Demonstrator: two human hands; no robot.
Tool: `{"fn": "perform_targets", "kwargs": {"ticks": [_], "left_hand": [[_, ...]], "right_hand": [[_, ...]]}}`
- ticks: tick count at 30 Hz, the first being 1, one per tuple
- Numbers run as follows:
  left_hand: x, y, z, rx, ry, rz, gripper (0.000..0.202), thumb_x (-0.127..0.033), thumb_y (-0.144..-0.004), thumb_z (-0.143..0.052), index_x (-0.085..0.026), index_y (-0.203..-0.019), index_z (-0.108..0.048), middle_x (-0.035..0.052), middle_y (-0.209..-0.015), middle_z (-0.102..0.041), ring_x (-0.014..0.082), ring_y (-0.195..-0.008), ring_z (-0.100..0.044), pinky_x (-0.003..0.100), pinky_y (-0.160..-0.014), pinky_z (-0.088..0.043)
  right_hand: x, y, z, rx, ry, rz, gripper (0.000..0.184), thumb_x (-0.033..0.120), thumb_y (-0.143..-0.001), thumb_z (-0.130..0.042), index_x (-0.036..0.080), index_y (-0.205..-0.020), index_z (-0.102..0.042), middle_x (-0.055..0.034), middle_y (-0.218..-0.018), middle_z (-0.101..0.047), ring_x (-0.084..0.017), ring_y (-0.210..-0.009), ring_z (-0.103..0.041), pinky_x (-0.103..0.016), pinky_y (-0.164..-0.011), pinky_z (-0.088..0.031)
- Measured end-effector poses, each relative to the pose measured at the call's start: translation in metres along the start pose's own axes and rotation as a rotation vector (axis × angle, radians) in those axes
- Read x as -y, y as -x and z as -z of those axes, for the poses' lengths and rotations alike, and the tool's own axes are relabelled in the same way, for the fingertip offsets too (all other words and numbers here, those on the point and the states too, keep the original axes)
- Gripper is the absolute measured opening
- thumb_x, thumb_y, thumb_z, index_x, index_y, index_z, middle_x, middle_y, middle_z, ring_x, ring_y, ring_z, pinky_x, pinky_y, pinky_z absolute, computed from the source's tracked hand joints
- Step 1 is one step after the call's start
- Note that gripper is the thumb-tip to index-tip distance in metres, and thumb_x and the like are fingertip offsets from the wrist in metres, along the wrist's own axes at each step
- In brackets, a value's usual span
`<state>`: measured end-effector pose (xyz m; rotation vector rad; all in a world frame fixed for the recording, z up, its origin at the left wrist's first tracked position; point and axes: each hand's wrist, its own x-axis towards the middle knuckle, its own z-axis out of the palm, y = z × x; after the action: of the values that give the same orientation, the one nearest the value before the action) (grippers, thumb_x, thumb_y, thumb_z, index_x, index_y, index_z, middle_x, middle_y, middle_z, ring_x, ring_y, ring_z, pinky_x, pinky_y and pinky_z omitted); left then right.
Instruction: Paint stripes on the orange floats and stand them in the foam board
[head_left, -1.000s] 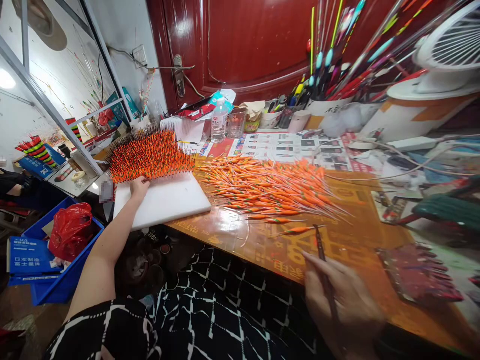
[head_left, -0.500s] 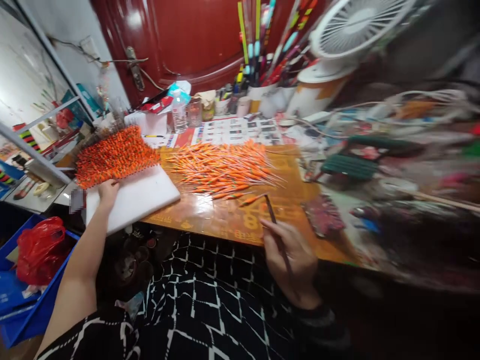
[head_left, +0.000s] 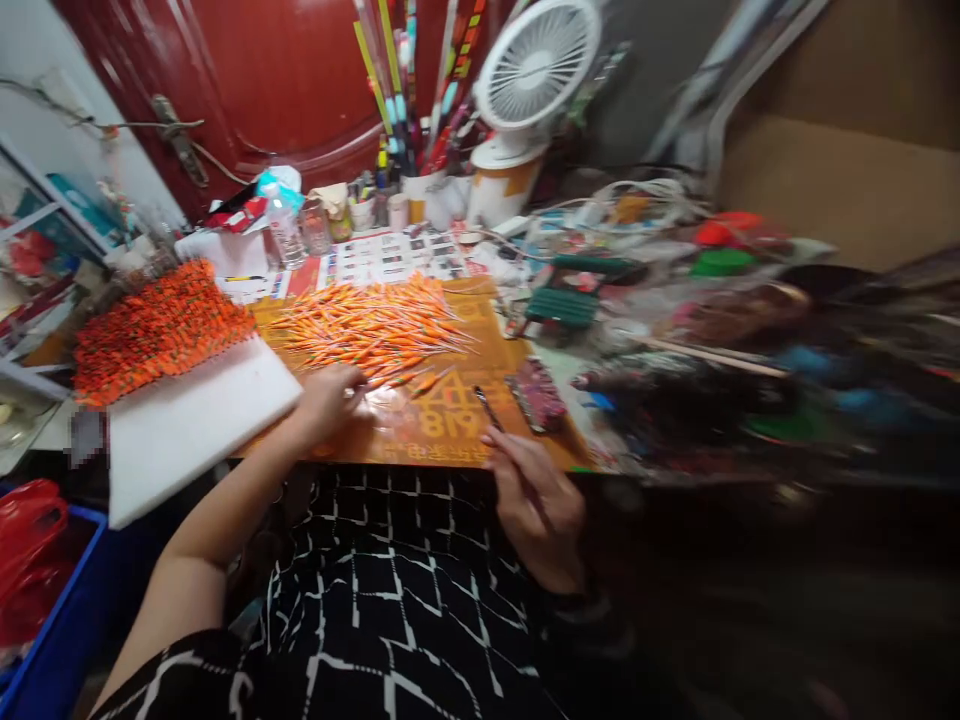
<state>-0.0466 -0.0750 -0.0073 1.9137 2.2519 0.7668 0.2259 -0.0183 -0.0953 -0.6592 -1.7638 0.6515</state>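
Observation:
My right hand (head_left: 536,500) is closed around a slim dark paintbrush (head_left: 486,405), its tip pointing up and away over the table's front part. My left hand (head_left: 327,402) hangs over the orange-brown tabletop, at the near left side of a loose pile of thin orange fishing floats (head_left: 375,325). Blur hides whether its fingers hold anything. One float (head_left: 426,384) lies slightly apart at the pile's near edge. To the left, a white foam block (head_left: 206,425) carries dense rows of orange floats (head_left: 161,335) standing in its far part.
A white fan (head_left: 538,65) and a cup of long colourful rods (head_left: 424,195) stand at the back. A bottle (head_left: 283,230) is behind the pile. Right of it lie a green object (head_left: 566,300), a dark reddish pad (head_left: 536,395) and blurred clutter. A blue crate (head_left: 67,600) sits lower left.
My left hand has left the floats in the foam block and moved right to the loose pile. The view has turned right. The brush stays in my right hand, now farther from the single float.

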Motion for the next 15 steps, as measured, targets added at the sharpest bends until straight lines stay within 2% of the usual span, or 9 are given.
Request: {"fn": "perform_targets", "kwargs": {"ticks": [3,5,6,8,10,13,15], "left_hand": [[-0.021,-0.01,-0.027,0.06,0.066,-0.116,0.011,-0.026,-0.087,-0.063,-0.021,-0.079,-0.069,0.0068,-0.083,-0.068,0.0184,-0.074,-0.059,0.029,-0.069,-0.045],[-0.021,-0.006,-0.03,0.017,0.124,-0.148,0.011,-0.026,-0.088,-0.063,-0.021,-0.079,-0.067,0.0063,-0.083,-0.067,0.0174,-0.074,-0.059,0.028,-0.068,-0.045],[-0.018,0.0,-0.027,-0.014,0.134,-0.15,0.011,-0.026,-0.089,-0.063,-0.021,-0.08,-0.067,0.0059,-0.082,-0.067,0.0169,-0.074,-0.059,0.028,-0.069,-0.045],[-0.006,0.021,-0.009,-0.084,0.113,-0.111,0.013,-0.027,-0.09,-0.063,-0.021,-0.08,-0.067,0.0048,-0.078,-0.067,0.0156,-0.072,-0.059,0.027,-0.07,-0.044],[0.017,0.049,0.02,-0.165,0.054,0.0,0.017,-0.027,-0.09,-0.061,-0.02,-0.076,-0.068,0.0036,-0.072,-0.066,0.0143,-0.066,-0.057,0.027,-0.068,-0.042],[0.067,0.092,0.072,-0.319,-0.03,0.254,0.022,-0.027,-0.09,-0.058,-0.018,-0.073,-0.07,0.0044,-0.072,-0.068,0.0149,-0.066,-0.058,0.027,-0.067,-0.042],[0.105,0.115,0.103,-0.393,-0.137,0.457,0.022,-0.027,-0.088,-0.058,-0.017,-0.073,-0.071,0.0048,-0.072,-0.07,0.0166,-0.069,-0.061,0.028,-0.068,-0.043]], "right_hand": [[-0.005,0.002,0.007,-0.054,0.106,0.027,0.022,0.027,-0.098,-0.059,0.023,-0.113,-0.075,-0.0089,-0.095,-0.077,-0.024,-0.086,-0.074,-0.037,-0.082,-0.058],[-0.008,0.001,0.01,-0.115,0.165,0.051,0.02,0.031,-0.097,-0.061,0.022,-0.106,-0.077,-0.0079,-0.078,-0.076,-0.025,-0.074,-0.074,-0.037,-0.077,-0.057],[-0.009,0.0,0.011,-0.137,0.183,0.031,0.022,0.032,-0.097,-0.059,0.022,-0.103,-0.077,-0.009,-0.077,-0.076,-0.026,-0.072,-0.074,-0.039,-0.075,-0.058],[-0.01,-0.001,0.013,-0.084,0.205,0.056,0.022,0.031,-0.097,-0.059,0.022,-0.104,-0.078,-0.0097,-0.078,-0.077,-0.028,-0.072,-0.075,-0.039,-0.071,-0.059],[-0.011,-0.001,0.015,-0.049,0.199,0.148,0.022,0.027,-0.095,-0.059,0.024,-0.107,-0.077,-0.009,-0.077,-0.077,-0.028,-0.069,-0.075,-0.04,-0.068,-0.06],[-0.019,0.0,0.012,-0.083,0.159,0.227,0.021,0.026,-0.091,-0.06,0.025,-0.105,-0.076,-0.0079,-0.07,-0.075,-0.029,-0.062,-0.073,-0.042,-0.064,-0.06],[-0.027,0.002,0.009,-0.08,0.135,0.129,0.018,0.032,-0.09,-0.061,0.025,-0.097,-0.076,-0.0073,-0.062,-0.071,-0.031,-0.058,-0.071,-0.044,-0.063,-0.059]]}}
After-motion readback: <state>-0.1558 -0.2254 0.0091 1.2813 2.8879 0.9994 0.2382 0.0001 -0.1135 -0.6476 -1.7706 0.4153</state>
